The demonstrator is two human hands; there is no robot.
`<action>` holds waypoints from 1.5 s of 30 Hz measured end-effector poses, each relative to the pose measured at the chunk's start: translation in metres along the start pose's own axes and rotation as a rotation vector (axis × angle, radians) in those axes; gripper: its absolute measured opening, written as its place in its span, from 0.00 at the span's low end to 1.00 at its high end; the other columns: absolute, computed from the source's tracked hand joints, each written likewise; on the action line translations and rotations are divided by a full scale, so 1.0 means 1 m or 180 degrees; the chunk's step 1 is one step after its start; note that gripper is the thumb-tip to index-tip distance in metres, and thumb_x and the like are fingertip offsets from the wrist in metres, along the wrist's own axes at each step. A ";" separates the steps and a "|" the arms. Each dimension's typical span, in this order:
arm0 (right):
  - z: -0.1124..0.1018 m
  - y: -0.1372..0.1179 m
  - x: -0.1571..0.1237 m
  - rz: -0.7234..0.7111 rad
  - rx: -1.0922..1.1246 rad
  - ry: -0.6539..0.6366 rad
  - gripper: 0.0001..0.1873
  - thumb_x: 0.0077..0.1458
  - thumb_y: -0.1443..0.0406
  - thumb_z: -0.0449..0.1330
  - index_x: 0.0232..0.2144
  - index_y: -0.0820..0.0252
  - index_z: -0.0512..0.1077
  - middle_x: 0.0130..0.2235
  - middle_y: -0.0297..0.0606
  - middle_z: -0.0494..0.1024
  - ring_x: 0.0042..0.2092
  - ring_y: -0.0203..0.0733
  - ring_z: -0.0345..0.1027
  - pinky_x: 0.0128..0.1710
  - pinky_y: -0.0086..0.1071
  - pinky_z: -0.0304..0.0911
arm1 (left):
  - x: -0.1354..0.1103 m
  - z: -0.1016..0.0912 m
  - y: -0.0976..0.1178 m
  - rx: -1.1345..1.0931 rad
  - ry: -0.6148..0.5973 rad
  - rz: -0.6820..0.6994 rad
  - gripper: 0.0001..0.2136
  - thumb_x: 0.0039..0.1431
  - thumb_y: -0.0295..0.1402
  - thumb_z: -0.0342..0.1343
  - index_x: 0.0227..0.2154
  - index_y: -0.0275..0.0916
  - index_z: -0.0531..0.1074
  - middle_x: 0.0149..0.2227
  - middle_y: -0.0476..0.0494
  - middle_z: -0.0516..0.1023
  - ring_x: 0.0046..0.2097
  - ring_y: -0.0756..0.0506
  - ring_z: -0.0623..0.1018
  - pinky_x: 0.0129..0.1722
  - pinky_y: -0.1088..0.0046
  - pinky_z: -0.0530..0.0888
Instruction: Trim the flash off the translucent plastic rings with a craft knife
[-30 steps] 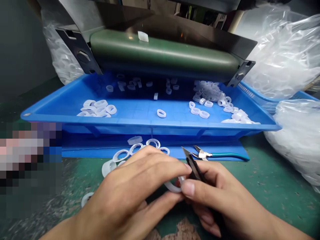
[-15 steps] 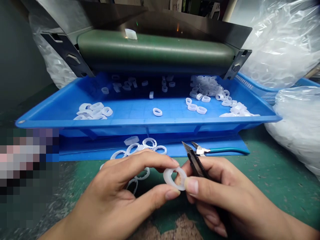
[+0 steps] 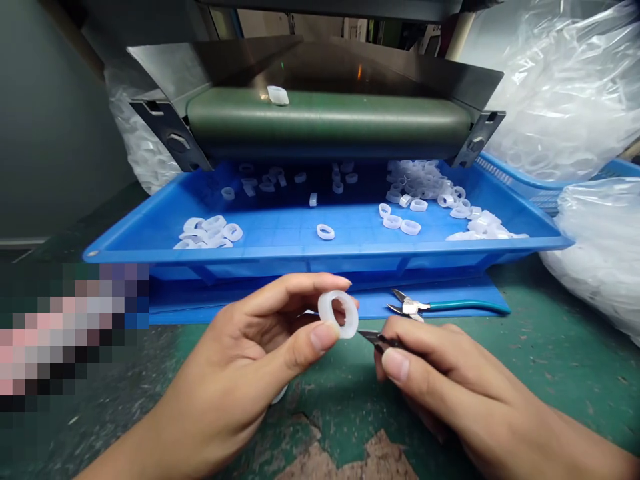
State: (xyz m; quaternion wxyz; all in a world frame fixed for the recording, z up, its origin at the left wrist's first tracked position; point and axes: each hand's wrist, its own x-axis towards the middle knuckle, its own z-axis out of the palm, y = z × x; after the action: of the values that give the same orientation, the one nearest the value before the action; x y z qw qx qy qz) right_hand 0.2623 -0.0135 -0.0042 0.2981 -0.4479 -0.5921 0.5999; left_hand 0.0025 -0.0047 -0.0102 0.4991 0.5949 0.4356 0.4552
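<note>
Between the thumb and fingers of my left hand (image 3: 270, 347) is a translucent white plastic ring (image 3: 326, 319), its opening turned toward me. My right hand (image 3: 450, 380) grips a black utility knife (image 3: 381, 341), blade pointing left. The blade's tip is close to the ring's lower right edge; whether they touch I cannot tell. Behind my hands lie side cutters (image 3: 450, 306) with teal handles, jaws apart. My left hand hides most of the loose rings on the table, and only a bit of one shows below it.
A blue tray (image 3: 280, 254) with many white rings stands beyond my hands, under a green conveyor belt (image 3: 330, 120). One ring (image 3: 278, 95) rides on the belt. Clear bags of rings (image 3: 600, 247) sit at the right. The green table (image 3: 540, 373) has a worn patch in front.
My right hand has let go of the ring and moved slightly right, its knife now lowered toward the left. My left hand has raised the ring a little. The camera view has shifted.
</note>
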 end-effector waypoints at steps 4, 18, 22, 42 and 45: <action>0.001 -0.003 -0.002 -0.0017 -0.0512 -0.0173 0.30 0.74 0.34 0.63 0.31 0.45 0.77 0.35 0.39 0.86 0.43 0.60 0.77 0.45 0.48 0.66 | 0.000 0.003 0.000 0.0017 0.0015 0.0017 0.14 0.69 0.31 0.78 0.52 0.60 0.93 0.46 0.58 0.97 0.46 0.46 0.97 0.47 0.80 0.91; 0.002 -0.005 0.001 -0.0018 -0.0487 -0.0100 0.30 0.74 0.37 0.65 0.26 0.47 0.70 0.30 0.37 0.79 0.37 0.54 0.72 0.40 0.45 0.62 | -0.001 0.003 -0.001 0.0021 -0.0160 -0.0056 0.14 0.74 0.32 0.73 0.56 0.58 0.90 0.47 0.55 0.96 0.48 0.44 0.96 0.48 0.76 0.92; 0.003 -0.002 0.003 0.0076 0.0193 -0.0157 0.33 0.70 0.40 0.73 0.25 0.49 0.67 0.27 0.29 0.66 0.28 0.42 0.59 0.29 0.38 0.56 | -0.006 0.002 -0.008 0.0869 0.0029 0.0351 0.12 0.75 0.39 0.74 0.57 0.58 0.90 0.50 0.51 0.96 0.48 0.41 0.95 0.48 0.70 0.92; 0.006 0.014 0.004 0.0849 0.1874 -0.0630 0.18 0.68 0.52 0.81 0.37 0.55 0.82 0.18 0.21 0.70 0.15 0.25 0.48 0.16 0.17 0.58 | -0.011 0.010 -0.001 0.0635 -0.0139 0.0174 0.07 0.79 0.39 0.68 0.48 0.55 0.93 0.42 0.56 0.96 0.42 0.46 0.94 0.44 0.80 0.89; 0.003 0.014 0.005 0.0805 0.1879 -0.0672 0.19 0.68 0.52 0.81 0.37 0.57 0.81 0.19 0.21 0.70 0.15 0.24 0.49 0.16 0.17 0.60 | -0.014 0.009 -0.001 0.0833 -0.0100 0.0492 0.12 0.72 0.37 0.76 0.54 0.60 0.92 0.48 0.57 0.97 0.45 0.46 0.94 0.47 0.79 0.90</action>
State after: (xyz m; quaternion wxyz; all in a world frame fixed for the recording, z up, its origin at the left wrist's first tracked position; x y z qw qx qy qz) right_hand 0.2597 -0.0125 -0.0192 0.2751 -0.3476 -0.3602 0.8208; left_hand 0.0085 -0.0195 -0.0137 0.3874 0.6937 0.4362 0.4223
